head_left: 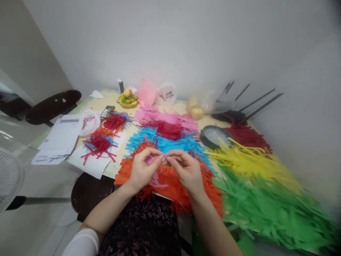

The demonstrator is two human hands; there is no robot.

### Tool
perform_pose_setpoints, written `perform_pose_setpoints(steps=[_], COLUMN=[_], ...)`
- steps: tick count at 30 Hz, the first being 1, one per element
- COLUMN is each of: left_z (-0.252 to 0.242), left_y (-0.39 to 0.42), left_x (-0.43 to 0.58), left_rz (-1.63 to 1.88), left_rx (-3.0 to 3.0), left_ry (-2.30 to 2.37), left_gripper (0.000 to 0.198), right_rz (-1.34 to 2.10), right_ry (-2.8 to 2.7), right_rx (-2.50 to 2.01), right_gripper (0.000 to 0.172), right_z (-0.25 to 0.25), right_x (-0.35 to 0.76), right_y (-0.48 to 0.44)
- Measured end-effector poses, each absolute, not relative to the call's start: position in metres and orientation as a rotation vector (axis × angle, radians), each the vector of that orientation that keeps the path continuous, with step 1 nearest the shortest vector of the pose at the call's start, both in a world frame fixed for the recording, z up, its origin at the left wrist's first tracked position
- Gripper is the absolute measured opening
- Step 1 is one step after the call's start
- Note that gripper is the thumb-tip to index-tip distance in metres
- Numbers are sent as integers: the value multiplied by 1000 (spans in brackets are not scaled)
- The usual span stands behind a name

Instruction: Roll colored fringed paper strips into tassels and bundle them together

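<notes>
Likely a home: fruit bowl (129,105), fan (9,181)

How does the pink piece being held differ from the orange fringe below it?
Size: the pink piece is small, while the orange fringe is broad. Pose: the pink piece is held up in the left hand; the orange fringe lies spread over the table. Both show narrow strips.

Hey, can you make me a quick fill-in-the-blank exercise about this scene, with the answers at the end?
1. The left hand holds paper coloured ____.
2. The yellow bowl on the table holds ____.
3. Yellow fringe lies between dark red fringe and fringe coloured ____.
4. The white-caged appliance at the far left is a ____.

Missing words: pink; fruit; green; fan.
</notes>
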State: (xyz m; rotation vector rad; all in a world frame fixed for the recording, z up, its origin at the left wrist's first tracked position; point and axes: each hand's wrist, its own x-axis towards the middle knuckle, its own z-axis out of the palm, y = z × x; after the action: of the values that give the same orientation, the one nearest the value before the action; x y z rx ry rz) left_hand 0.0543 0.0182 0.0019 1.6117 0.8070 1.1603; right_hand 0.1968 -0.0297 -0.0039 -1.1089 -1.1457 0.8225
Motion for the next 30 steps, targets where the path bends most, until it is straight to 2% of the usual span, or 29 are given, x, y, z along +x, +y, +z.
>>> perform_pose_setpoints(steps=[8,11,14,20,25,30], left_z=[2,-1,-5,-8,-8,-9], left_y=[22,24,23,22,19,17], left_x=[46,48,52,55,58,58], left_rz=[1201,1149,1132,1120,1182,1235], left_rx=[1924,1738,1501,1485,1502,1451], left_ry=[770,749,714,650,617,574], left_gripper=[10,10,21,23,19,18], right_rz=[671,668,686,896,670,817], right_ry=[-1225,-1215,-1172,-1138,-1130,-1185], right_rx=[-1207,-1242,-1258,-1215,-1246,-1188], right_gripper=[16,17,20,32,23,19], right_z=[-4,-4,-2,-2,-7,-3], right_x=[190,191,192,195,190,195], right_y=[-33,-32,-29,-26,-30,-30])
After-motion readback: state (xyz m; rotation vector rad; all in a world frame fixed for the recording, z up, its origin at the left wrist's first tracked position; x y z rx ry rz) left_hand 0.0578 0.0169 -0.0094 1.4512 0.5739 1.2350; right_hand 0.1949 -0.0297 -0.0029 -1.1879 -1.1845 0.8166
